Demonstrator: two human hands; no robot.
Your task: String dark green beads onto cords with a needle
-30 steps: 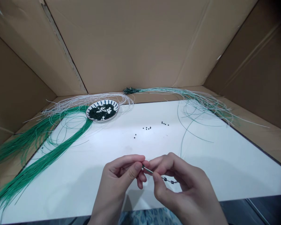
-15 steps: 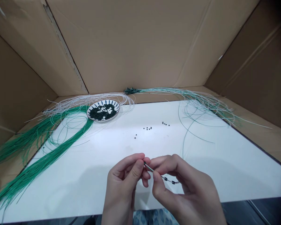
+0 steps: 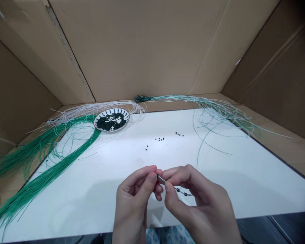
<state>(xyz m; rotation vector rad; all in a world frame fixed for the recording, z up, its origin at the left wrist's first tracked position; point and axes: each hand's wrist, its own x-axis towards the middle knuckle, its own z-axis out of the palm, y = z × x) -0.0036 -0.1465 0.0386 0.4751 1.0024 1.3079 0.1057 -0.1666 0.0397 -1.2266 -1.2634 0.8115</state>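
Low in the middle of the head view, my left hand point(image 3: 139, 193) is closed, thumb and forefinger pinching a tiny dark bead point(image 3: 157, 176). My right hand point(image 3: 195, 196) is closed in a pinch on a thin pale cord point(image 3: 162, 179) whose tip meets that bead; whether it passes through the hole I cannot make out. Further along the same cord, two black beads point(image 3: 181, 192) show beneath my right fingers. Beyond my hands, several loose black beads point(image 3: 159, 139) lie scattered on the white board point(image 3: 122, 156).
A patterned plate point(image 3: 127, 117) of dark beads stands at the back left, over green strands point(image 3: 66, 162). White cords point(image 3: 91, 107) loop behind it. A bundle of beaded, pale green strands point(image 3: 183, 97) runs along the back right. Cardboard walls point(image 3: 142, 47) enclose the board.
My right hand has shifted slightly left, toward my left fingers, and less cord shows between the hands. The beads hanging on the cord moved a little up and left.
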